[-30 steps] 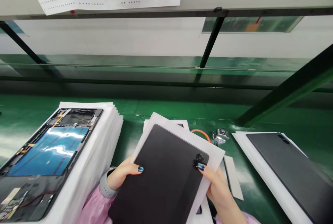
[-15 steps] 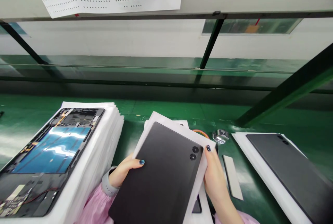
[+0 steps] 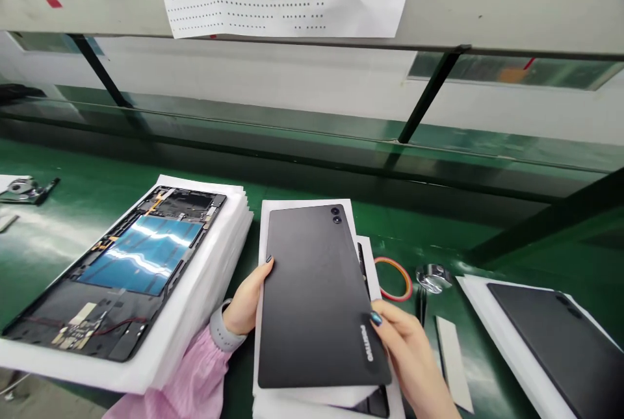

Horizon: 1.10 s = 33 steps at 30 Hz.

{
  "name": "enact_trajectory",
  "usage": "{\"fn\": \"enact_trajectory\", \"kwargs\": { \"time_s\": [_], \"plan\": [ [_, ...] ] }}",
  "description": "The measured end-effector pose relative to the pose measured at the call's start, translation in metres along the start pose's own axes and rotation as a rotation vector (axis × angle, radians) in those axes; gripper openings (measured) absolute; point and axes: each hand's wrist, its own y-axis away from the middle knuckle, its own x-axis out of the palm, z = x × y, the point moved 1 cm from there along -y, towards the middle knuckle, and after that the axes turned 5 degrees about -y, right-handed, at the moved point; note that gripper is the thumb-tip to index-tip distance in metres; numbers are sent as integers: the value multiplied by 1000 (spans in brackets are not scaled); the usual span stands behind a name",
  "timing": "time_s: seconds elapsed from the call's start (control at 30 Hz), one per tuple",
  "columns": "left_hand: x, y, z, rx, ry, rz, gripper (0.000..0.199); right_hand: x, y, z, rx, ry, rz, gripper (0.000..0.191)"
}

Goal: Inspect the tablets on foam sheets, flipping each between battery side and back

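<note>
A dark grey tablet back cover [image 3: 312,295] with two camera lenses at its top right lies over a white sheet [image 3: 302,206], between my hands. My left hand [image 3: 249,295] grips the left edge of both, thumb on top. At the lower right edge my right hand [image 3: 409,347] holds the cover, its thumb near the printed lettering. Beneath them, another sheet and part of a dark device [image 3: 377,403] show. To the left, an opened tablet with a blue panel [image 3: 146,253] tops a thick stack of white sheets [image 3: 195,315].
Another dark tablet [image 3: 550,334] lies on white sheets at the right. Nearer stand a tape roll [image 3: 394,279], a metallic ring-shaped item [image 3: 433,278] and a pale strip [image 3: 454,364]. A metal tool [image 3: 29,190] is at far left. A shelf edge [image 3: 448,16] with a hanging paper crosses above.
The cover and its sheet have turned more upright and come down over the middle pile. My right hand has moved from the top corner to the lower right edge. The view has shifted left.
</note>
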Motion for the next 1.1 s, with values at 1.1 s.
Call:
{"fn": "enact_trajectory", "kwargs": {
  "time_s": [1.1],
  "plan": [
    [12, 1, 9, 54, -27, 342, 67, 26, 9, 1, -756, 763, 315, 66]
  ]
}}
